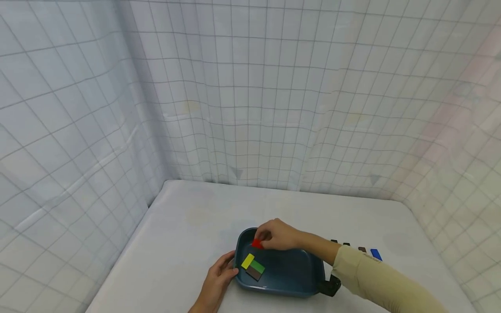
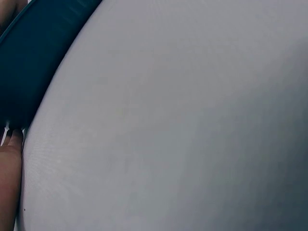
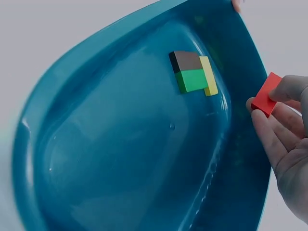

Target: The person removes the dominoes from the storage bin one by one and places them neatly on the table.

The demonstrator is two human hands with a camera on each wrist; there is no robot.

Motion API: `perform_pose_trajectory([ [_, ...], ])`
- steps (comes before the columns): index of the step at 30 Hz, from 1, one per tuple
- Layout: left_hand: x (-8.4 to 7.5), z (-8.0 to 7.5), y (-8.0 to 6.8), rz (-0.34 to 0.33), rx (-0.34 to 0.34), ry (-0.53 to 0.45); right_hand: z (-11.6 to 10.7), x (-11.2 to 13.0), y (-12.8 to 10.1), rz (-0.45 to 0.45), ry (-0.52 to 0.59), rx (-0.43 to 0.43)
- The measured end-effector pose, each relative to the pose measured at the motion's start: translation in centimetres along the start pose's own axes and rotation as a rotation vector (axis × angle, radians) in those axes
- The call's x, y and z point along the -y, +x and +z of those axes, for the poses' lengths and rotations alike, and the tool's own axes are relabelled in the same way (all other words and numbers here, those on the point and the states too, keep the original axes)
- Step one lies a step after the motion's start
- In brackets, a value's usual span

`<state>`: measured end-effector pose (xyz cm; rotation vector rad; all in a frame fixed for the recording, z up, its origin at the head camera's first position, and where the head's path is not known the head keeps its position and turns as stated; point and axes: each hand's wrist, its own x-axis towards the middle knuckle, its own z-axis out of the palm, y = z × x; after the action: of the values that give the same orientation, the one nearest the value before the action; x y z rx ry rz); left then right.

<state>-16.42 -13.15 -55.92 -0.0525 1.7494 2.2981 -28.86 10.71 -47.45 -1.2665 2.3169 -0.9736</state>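
A blue plastic tub [image 1: 287, 271] stands on the white table. At its left end my left hand [image 1: 217, 278] holds the rim, the thumb near the front corner and the fingers along the outer wall. My right hand [image 1: 283, 236] pinches a red block [image 3: 266, 95] between thumb and fingers, over the tub's far left part. On the tub floor below lie a yellow block [image 1: 248, 261], a green block [image 1: 257, 266] and a dark brown block [image 1: 254, 273], side by side and touching. In the left wrist view only part of the left hand [image 2: 9, 178] shows.
Right of the tub, partly behind the right forearm, lie a blue block [image 1: 376, 254], a brown block [image 1: 362, 249] and dark pieces [image 1: 346, 244]. A black object [image 1: 330, 286] shows at the tub's near right corner. Grid-patterned white curtains [image 1: 254, 108] surround the table.
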Motion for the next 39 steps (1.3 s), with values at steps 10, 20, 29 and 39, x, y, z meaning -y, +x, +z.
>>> perform_pose_trajectory([
  [10,0.2,0.2,0.2,0.029,0.001,-0.004,-1.2,-0.7,-2.9,0.037,0.009,-0.081],
  [20,0.2,0.1,0.3,0.043,0.005,-0.005,-2.7,-1.6,-6.8,0.132,0.001,-0.159],
  [29,0.5,0.2,0.3,0.037,-0.002,-0.001,-3.6,-2.1,-10.1,0.177,0.006,-0.219],
  [39,0.3,0.2,0.5,0.015,0.002,0.01,-4.7,-2.8,-13.3,0.216,0.018,-0.284],
])
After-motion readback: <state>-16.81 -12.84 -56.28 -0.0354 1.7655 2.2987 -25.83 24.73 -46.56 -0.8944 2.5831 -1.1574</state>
